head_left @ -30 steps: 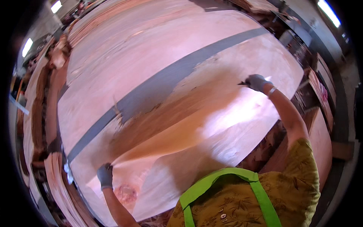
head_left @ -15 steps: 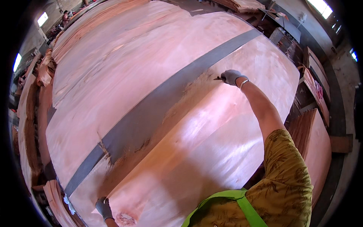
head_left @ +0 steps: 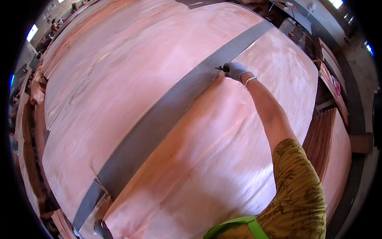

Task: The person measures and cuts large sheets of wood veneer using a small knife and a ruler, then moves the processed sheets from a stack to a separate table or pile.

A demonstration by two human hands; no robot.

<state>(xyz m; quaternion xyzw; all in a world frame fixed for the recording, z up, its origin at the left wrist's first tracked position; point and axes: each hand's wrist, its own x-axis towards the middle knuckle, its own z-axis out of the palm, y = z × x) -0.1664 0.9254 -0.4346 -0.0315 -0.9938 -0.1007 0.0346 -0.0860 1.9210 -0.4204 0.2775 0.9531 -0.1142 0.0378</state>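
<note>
In a grey glove, my right hand (head_left: pixel 235 71) is closed around a small dark pointed tool (head_left: pixel 219 68), whose exact kind I cannot make out. Its tip lies over the dark grey strip (head_left: pixel 159 115) between pinkish wood veneer sheets. Under that hand, the near veneer sheet (head_left: pixel 215 159) has its far edge lifted in a shaded curl along the strip. At the lower left, my gloved left hand (head_left: pixel 102 230) is closed at this sheet's corner, its fingers partly hidden. A torn splinter of veneer (head_left: pixel 101 185) lies across the strip close by.
Beyond the strip spreads a broad far veneer sheet (head_left: pixel 131 83) with ragged layers at its back. A veneer stack (head_left: pixel 332 147) stands to the right, and more veneer (head_left: pixel 28 155) leans along the left. A grey wall (head_left: pixel 318 16) rises at the back right.
My right hand has moved a little left and away with the tool. Most of the rough brown band beside the strip no longer shows, and the near sheet's edge borders the grey.
</note>
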